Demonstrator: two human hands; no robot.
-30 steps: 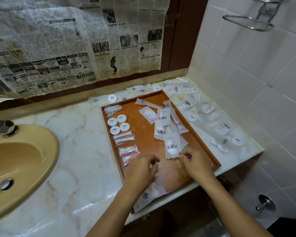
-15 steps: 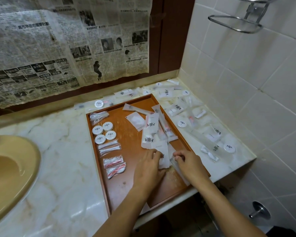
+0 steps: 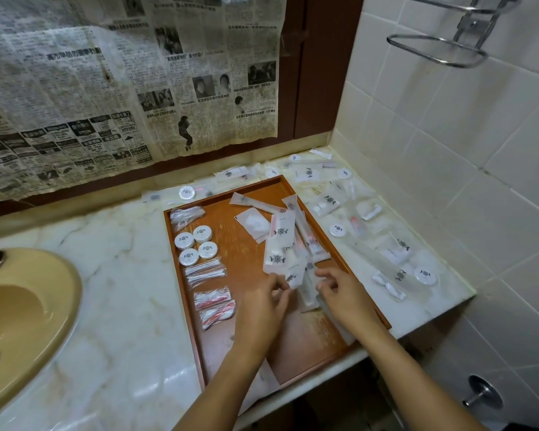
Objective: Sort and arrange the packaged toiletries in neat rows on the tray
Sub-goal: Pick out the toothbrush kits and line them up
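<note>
In the head view, an orange-brown tray [image 3: 249, 194] was seen lying on a marble counter [image 3: 112, 290]. Everything else is placed from this tray.

Along the tray's left side, sorted things were laid in a line. At the far end lay a clear bag of small white picks [image 3: 187, 215]. Next to it, four round white tins [image 3: 195, 245] were set close together in a square. Nearer still, packs of cotton swabs [image 3: 205, 272] were laid side by side, and after them two packs with red and white in them [image 3: 215, 306].

On the tray's right half, a messy pile of white sachets and long packets [image 3: 285, 241] was heaped up, some lying on top of others.

Over the near middle of the tray, the left hand [image 3: 262, 309] was held with its fingers curled, and a small white sachet [image 3: 294, 276] was pinched at its fingertips. The right hand [image 3: 343, 295] was held just beside it with fingers bent. Whether anything was gripped by the right hand could not be told.

Past the tray's right and far edges, more loose packets and tins [image 3: 371, 231] were scattered on the counter. Well to the tray's left, a tan sink [image 3: 28, 309] was seen.
</note>
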